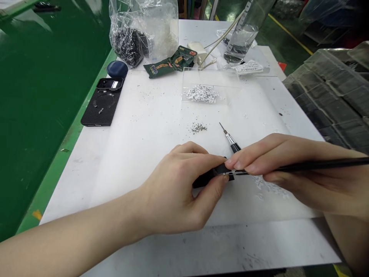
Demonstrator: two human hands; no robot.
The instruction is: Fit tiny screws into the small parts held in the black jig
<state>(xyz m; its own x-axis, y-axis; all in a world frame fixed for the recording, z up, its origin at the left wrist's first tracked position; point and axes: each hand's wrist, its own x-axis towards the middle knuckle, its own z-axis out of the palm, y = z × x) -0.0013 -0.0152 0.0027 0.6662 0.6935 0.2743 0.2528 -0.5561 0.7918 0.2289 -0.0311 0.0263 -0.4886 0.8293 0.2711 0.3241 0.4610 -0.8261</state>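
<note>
My left hand (184,188) pinches a small black part (207,177) between thumb and fingers, just above the white table (138,127). My right hand (291,169) grips long black tweezers (317,165), whose tips meet the black part at the left fingertips. A small precision screwdriver (229,137) lies on the table just behind my hands, its tip pointing away. Small white bits (269,186) lie scattered under my right hand.
A clear tray (210,82) holds a heap of white pieces (201,94); a little grey pile (198,127) lies nearer. At the left sit a black phone (102,102) and a blue case (117,69). Plastic bags (141,30), green packets (170,61), a charger and a water bottle (245,30) stand at the back.
</note>
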